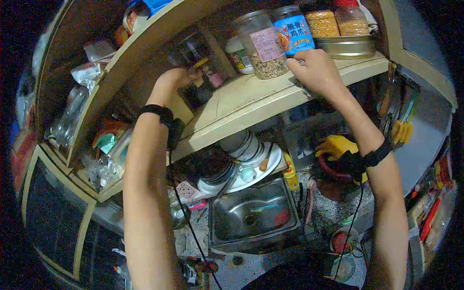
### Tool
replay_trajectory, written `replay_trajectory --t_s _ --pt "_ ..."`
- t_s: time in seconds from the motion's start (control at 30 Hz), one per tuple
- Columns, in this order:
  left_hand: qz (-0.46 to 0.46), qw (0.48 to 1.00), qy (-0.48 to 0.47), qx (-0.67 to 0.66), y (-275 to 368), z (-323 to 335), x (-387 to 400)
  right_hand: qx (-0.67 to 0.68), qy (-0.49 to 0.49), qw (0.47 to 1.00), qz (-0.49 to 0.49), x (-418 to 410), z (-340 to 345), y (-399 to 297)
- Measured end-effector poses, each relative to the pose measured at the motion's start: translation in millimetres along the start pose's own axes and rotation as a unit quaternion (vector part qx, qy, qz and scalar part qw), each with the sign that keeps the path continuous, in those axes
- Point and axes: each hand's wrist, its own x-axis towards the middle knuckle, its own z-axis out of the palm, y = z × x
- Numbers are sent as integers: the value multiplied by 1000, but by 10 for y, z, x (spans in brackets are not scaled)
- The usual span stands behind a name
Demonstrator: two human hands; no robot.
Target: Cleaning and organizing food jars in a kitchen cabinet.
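Note:
My left hand [177, 78] reaches into the upper cabinet at the left, blurred. Its fingers are at a dark jar with a yellow band [203, 65]; whether they grip it I cannot tell. My right hand [317, 69] is a closed fist at the front edge of the wooden shelf [239, 108]. A bit of grey, cloth-like material [306, 90] shows beneath that fist. Just left of it stands a clear plastic jar [268, 69], partly filled with mixed grains or seeds and bearing a pink label. Behind the fist is a jar with a blue label [295, 34].
A round metal tin [344, 47] on the shelf carries jars of yellow grains [322, 23]. Below are a steel sink [253, 214], stacked bowls [243, 145] on a white tray [275, 159], a yellow bottle [291, 172] and a yellow glove [337, 146]. Black cords [192, 232] hang from both wrists.

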Motion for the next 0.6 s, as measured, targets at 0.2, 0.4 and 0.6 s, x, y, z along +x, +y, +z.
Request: replay_trajectory --t_s 0.2,0.4,0.6 --pt "62 997 34 26 884 -40 -138 1 -1 1000 19 -39 -30 205" --pt "66 989 89 -101 1401 -145 -324 -7 8 1000 8 -30 -37 147" --pt "97 950 140 -260 1711 -15 -414 -24 -9 999 25 -33 -23 98"
